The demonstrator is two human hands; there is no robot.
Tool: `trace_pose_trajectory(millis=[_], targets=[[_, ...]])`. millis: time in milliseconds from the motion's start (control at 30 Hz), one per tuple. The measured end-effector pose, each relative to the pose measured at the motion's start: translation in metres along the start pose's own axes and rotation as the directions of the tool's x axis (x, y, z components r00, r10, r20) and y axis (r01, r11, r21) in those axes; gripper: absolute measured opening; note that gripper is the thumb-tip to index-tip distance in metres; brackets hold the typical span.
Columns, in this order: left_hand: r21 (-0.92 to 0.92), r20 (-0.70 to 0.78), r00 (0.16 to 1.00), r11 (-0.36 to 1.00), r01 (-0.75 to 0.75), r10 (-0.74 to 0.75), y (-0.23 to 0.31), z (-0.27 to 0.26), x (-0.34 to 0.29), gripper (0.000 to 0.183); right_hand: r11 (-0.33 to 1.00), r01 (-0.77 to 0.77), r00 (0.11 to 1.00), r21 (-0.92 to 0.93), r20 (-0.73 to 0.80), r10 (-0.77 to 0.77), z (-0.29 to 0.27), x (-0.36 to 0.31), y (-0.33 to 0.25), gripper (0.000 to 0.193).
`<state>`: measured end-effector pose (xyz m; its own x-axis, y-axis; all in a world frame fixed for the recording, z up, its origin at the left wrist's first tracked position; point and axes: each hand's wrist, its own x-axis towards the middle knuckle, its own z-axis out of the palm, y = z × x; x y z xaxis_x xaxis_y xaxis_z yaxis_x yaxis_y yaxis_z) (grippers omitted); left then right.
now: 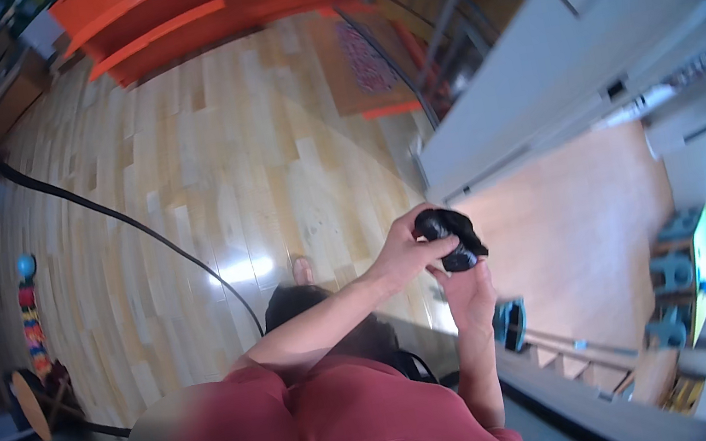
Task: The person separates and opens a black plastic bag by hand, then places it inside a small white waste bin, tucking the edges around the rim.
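Observation:
My left hand point(407, 252) is closed around the left side of a small black bundle point(443, 226), its thumb laid across the front. From below, my right hand point(468, 291) grips the lower edge of the same bundle with its fingertips. The bundle looks soft and crumpled, with some shiny patches; its exact kind cannot be made out. Both hands hold it in front of my body, above the floor and near the end of a white partition point(531, 111).
A black cable point(102, 199) crosses the wood floor point(177, 175) on the left. Near it are a round wooden stool point(30, 405) and a colourful toy point(32, 321). An orange shelf unit point(163, 33) stands far ahead. Teal chairs point(668, 271) line a room on the right.

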<state>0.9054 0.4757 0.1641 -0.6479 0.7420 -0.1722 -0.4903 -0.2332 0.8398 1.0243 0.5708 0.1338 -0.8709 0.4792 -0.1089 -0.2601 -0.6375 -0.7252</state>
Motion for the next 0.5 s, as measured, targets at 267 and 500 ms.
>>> trace_pose_trajectory(millis=[267,500], targets=[[0.162,-0.219,0.949,0.968,-0.193,0.226,0.054,-0.128,0.056,0.022,0.974,-0.061,0.994,-0.219,0.079,0.08,0.062,0.148,0.068,0.016],[0.224,-0.121,0.922,0.915,-0.334,0.367,0.142,-0.224,0.135,0.028,0.98,-0.136,0.981,-0.145,0.121,0.154,0.131,0.282,0.107,0.014]])
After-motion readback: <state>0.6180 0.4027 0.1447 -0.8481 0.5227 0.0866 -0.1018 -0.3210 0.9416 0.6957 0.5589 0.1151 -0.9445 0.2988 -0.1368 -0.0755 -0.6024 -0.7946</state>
